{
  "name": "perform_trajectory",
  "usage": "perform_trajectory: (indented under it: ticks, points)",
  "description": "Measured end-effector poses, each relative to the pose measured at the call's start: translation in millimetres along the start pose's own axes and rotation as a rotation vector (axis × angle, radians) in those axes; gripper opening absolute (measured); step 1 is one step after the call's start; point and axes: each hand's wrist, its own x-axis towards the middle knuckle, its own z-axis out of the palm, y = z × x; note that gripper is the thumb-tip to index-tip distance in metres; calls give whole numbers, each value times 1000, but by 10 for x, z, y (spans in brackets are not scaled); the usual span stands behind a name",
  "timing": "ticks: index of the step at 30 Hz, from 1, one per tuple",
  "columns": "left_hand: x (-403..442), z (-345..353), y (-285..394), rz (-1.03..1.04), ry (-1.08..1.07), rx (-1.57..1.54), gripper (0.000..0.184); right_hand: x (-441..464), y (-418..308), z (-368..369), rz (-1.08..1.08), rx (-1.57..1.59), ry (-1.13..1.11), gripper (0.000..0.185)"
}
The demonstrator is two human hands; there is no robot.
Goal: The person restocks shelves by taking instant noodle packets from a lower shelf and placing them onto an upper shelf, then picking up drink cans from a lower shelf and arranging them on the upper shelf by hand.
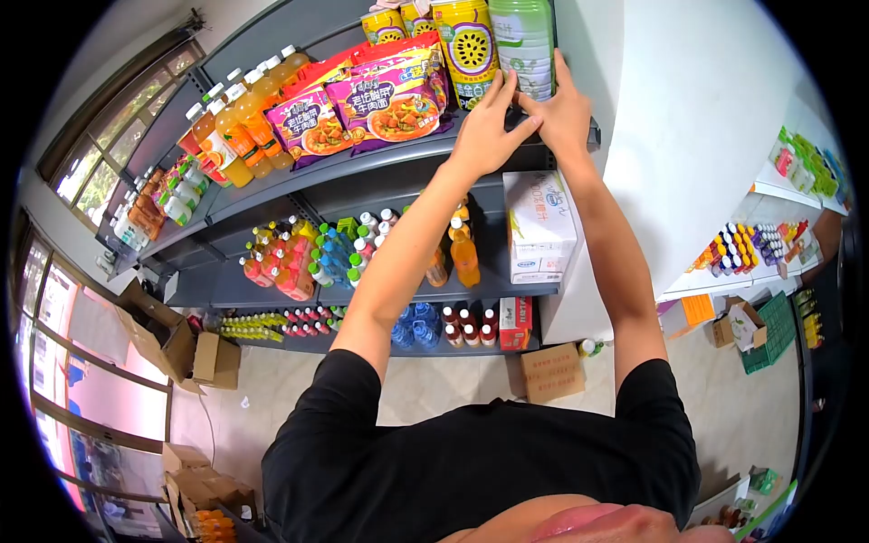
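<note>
A tall green-and-white can (pixel 525 41), or a stack of such cans, stands at the right end of the top shelf. My right hand (pixel 561 118) lies along its right side, index finger stretched upward and thumb across its base. From the left, my left hand (pixel 489 131) reaches the can's lower edge, its fingertips at the gap beside a yellow passion-fruit can (pixel 466 41). My thumbs nearly meet below the green can, which sits between both hands. Left of the yellow can are purple-and-red instant noodle packs (pixel 389 100).
Orange juice bottles (pixel 243 113) line the top shelf (pixel 371 156) further left. Below are more drinks and a white carton (pixel 540 222). A white pillar (pixel 670 136) borders the shelf on the right. A cardboard box (pixel 552 373) sits on the floor.
</note>
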Motion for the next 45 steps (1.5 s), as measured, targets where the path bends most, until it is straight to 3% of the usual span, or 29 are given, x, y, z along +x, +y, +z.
perform_trajectory:
  ticks: [2, 6, 12, 15, 21, 22, 25, 28, 29, 31, 32, 33, 34, 35, 36, 37, 39, 40, 43, 45]
  points:
    - [-4, 58, 55, -71, 42, -33, 82, 34, 35, 10, -6, -34, -6, 97]
    - [-31, 147, 46, -25, 147, 25, 62, 43, 156, 112, -20, -87, 16, 91]
    - [-35, 170, -26, 44, 181, 127, 56, 50, 199, 161, -42, -123, 52, 88]
    - [-17, 164, -28, -7, 147, 101, 54, 63, 146, 151, 55, -191, -4, 90]
    - [-88, 139, 0, 111, 244, 6, 41, 78, 137, 182, 105, -320, -42, 96]
    - [-145, 123, 32, 188, 311, -54, 30, 72, 134, 196, 104, -336, -28, 99]
    - [-737, 143, 37, 230, 317, -128, 21, 64, 61, 159, 103, -349, -39, 104]
    - [-1894, 329, 27, 223, 146, -175, 7, 111, 62, 187, 142, -406, -72, 108]
    - [-2369, 373, -5, 158, -11, -190, 8, 107, 57, 198, 170, -423, -100, 108]
    - [-3837, 746, -379, -196, -403, -263, 25, 116, 122, 239, 164, -443, -101, 111]
    - [-4324, 636, -290, -537, -655, -503, 34, 98, 93, 236, 175, -462, -107, 111]
    - [-5677, 888, -557, -646, -568, -463, 39, 108, 64, 237, 181, -476, -106, 111]
    - [-6964, 954, -656, -746, -778, -129, 46, 112, 59, 242, 168, -472, -94, 111]
    - [-7557, 513, -447, -1033, -1114, -110, 49, 76, 70, 259, 158, -464, -89, 111]
    - [-8011, -85, -80, -611, -1502, 140, 41, 61, 41, 267, 148, -460, -77, 109]
    - [-8287, -538, 276, -771, -1600, 116, 40, 32, 11, 259, 142, -463, -71, 107]
    - [-8788, -1345, 781, -1334, -1504, 99, 38, -14, 82, 293, -61, -439, 80, 97]
    - [-8972, -1674, 997, -1514, -1430, 119, 36, -47, 111, 314, -27, -319, 176, 90]
    - [-9436, -2345, 1511, -1817, -1213, 230, 33, -334, -327, 427, -49, -125, 421, 66]
    - [-9766, -2469, 1761, -1952, -968, 339, 32, -677, -1198, 635, -43, 352, 472, 47]
